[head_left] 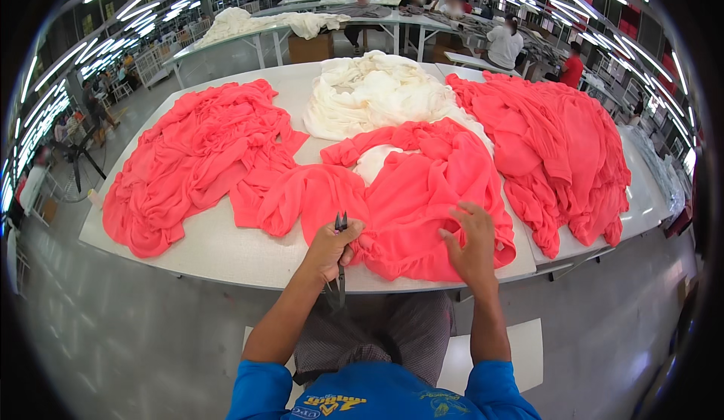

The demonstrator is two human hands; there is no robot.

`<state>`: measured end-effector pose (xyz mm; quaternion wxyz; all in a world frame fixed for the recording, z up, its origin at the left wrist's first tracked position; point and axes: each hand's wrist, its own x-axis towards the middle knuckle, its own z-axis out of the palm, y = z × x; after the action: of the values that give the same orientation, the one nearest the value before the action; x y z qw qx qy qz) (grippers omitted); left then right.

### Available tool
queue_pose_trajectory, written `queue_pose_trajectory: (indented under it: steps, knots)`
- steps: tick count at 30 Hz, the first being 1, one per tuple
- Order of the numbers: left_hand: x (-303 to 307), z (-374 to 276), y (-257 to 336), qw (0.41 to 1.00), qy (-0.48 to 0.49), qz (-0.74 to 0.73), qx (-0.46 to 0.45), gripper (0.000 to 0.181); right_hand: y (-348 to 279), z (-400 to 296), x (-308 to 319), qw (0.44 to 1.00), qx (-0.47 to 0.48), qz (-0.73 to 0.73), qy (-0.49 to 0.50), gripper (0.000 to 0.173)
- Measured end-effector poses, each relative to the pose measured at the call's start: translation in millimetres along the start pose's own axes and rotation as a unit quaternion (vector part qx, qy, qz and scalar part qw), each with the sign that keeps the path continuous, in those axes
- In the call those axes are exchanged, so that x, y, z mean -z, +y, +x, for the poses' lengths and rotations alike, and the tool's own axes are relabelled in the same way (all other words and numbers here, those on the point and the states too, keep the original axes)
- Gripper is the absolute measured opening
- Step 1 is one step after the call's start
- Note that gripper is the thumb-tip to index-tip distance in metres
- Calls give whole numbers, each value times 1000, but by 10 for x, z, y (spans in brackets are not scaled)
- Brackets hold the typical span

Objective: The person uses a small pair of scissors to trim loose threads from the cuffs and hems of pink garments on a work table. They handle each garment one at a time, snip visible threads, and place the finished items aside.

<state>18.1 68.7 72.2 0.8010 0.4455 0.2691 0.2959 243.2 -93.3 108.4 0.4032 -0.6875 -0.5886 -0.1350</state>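
My left hand (334, 247) is closed around a pair of thread snips (341, 281), their two points sticking up past the thumb and the dark handles hanging below the fist. Its fingers also meet the gathered edge of a coral-pink garment (430, 194); whether they pinch the cloth I cannot tell. Over the right part of this garment is my right hand (470, 242), fingers spread and curved, with nothing in it. The garment lies crumpled at the table's front edge, partly over white cloth.
A large heap of coral garments (198, 160) lies left, another heap (560, 148) right. Crumpled white fabric (379, 95) sits behind the middle garment. The pale tabletop (254, 256) ends just before my body. Several people work at tables farther back.
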Motion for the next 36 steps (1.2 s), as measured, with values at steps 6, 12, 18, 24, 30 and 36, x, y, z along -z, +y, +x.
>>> queue_pose_trajectory:
  steps: [6,12,18,24,30,36]
  knots:
    - [-144,-54,-21,999,-2,-39,-1,21,-596,-472,-374,968,0,228,-107,28]
    - [-248,-235,-65,997,-7,-77,-16,20,-783,-570,-695,958,-66,279,-11,34]
    - [-317,-293,-100,997,1,-79,-13,20,-768,-598,-898,949,-88,297,64,23]
    - [-299,-329,-170,999,15,-10,-31,32,-691,-647,-936,925,-102,364,47,5]
    - [-284,-351,-356,989,36,127,-74,31,-657,-895,-888,860,-204,468,-23,6]
    - [-326,-431,-453,966,50,212,-137,19,-666,-1018,-908,780,-270,560,-69,15]
